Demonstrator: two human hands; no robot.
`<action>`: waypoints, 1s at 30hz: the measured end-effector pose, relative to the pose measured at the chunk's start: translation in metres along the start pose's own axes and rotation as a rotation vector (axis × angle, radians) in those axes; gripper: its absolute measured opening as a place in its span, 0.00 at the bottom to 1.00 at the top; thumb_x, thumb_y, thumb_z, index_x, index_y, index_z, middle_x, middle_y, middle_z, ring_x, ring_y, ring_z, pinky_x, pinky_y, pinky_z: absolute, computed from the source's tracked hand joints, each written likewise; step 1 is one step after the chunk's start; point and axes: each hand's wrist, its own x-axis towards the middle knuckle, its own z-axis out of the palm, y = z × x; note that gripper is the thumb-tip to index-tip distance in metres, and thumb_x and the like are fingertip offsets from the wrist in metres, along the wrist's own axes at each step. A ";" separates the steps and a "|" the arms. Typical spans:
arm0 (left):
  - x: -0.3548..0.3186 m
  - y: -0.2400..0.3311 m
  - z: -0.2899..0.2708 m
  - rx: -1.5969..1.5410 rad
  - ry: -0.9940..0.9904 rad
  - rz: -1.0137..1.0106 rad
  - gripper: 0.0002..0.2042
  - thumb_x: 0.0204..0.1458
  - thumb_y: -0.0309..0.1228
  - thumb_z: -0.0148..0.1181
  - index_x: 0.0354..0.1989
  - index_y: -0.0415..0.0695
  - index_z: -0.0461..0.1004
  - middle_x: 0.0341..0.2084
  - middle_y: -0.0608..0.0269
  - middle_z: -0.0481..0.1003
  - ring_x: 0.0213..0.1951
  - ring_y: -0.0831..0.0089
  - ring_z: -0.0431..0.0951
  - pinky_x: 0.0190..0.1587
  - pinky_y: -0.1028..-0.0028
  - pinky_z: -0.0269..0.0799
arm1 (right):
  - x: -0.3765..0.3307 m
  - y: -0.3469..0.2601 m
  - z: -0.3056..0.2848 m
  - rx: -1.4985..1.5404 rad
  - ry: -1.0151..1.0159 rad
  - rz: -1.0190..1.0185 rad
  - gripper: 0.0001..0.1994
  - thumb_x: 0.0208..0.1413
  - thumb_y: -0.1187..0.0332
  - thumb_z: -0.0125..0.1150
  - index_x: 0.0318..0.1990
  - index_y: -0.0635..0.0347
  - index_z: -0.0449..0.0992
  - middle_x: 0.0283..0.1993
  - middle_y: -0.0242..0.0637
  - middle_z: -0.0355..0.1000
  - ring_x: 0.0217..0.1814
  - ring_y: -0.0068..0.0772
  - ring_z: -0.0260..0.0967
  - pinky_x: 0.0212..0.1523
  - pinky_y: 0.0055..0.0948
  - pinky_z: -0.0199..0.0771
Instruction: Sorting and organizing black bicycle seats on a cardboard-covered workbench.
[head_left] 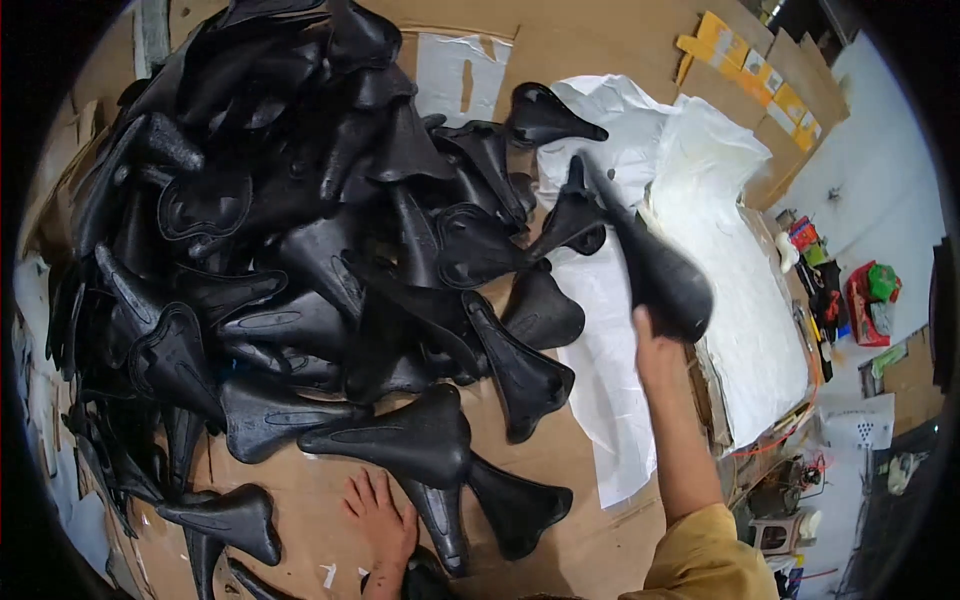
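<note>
Right hand (655, 335) grips a black bicycle saddle (650, 260) aloft above white sacks (740, 300); left hand (383, 520), fingers spread open, rests on cardboard (300, 500). A loose grip risks dropping the saddle; the saddle heap (300, 220) could slide.

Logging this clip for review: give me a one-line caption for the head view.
Right hand lifts a black bicycle saddle beside a heap of saddles on cardboard; left hand rests flat.

A: What is the right hand (655, 335) doing?
B: It holds 1 black bike seat (655, 265) up over the white sheets (735, 270); its fingers are wrapped around the wide end.
A: And the left hand (382, 520)?
B: It lies flat on the brown cardboard (300, 490); it is just beside the big pile of black seats (290, 230).
</note>
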 end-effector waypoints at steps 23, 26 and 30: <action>0.004 0.010 0.023 0.117 0.018 0.051 0.35 0.45 0.56 0.39 0.57 0.42 0.51 0.57 0.47 0.50 0.60 0.46 0.42 0.58 0.51 0.32 | 0.296 0.051 0.059 -0.102 0.363 -0.241 0.19 0.45 0.58 0.55 0.26 0.73 0.73 0.29 0.57 0.70 0.33 0.53 0.70 0.34 0.40 0.68; 0.007 0.002 0.034 0.112 0.033 0.064 0.34 0.45 0.54 0.41 0.57 0.42 0.52 0.57 0.46 0.50 0.60 0.45 0.43 0.57 0.49 0.33 | 0.267 0.060 0.138 -0.077 -0.036 -0.385 0.20 0.43 0.57 0.56 0.31 0.70 0.73 0.31 0.56 0.71 0.38 0.52 0.69 0.40 0.40 0.68; -0.001 0.005 0.018 0.124 0.019 -0.016 0.33 0.45 0.51 0.43 0.56 0.42 0.52 0.57 0.47 0.50 0.60 0.45 0.43 0.57 0.49 0.33 | 0.109 0.079 0.165 0.231 -0.897 -0.550 0.32 0.43 0.60 0.61 0.55 0.65 0.57 0.55 0.52 0.58 0.58 0.45 0.54 0.57 0.32 0.54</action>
